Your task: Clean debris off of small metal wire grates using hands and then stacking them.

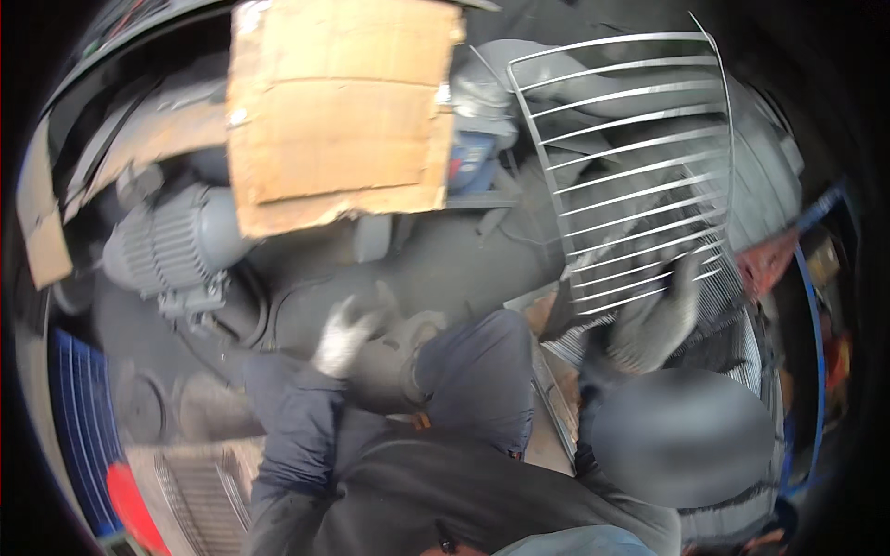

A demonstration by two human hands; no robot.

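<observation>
My right hand (654,324), in a pale work glove, grips the lower right part of a metal wire rack (635,134). The rack has two long side rods with several thin crossbars, and it is held up in front at the right. Below and behind it lies a stack of similar thin-barred metal racks (746,343), partly covered by my hand and forearm. My left hand (348,335), in a whitish glove, is over my left knee area, slightly blurred, its fingers apart and nothing visible in them.
A flattened cardboard box (348,139) covers part of a machine ahead. Left of it is a grey finned motor (171,243). More barred metal pieces (199,496) lie at the lower left, near a blue crate (82,394) and a red object (134,510). A blue frame (816,347) stands at right.
</observation>
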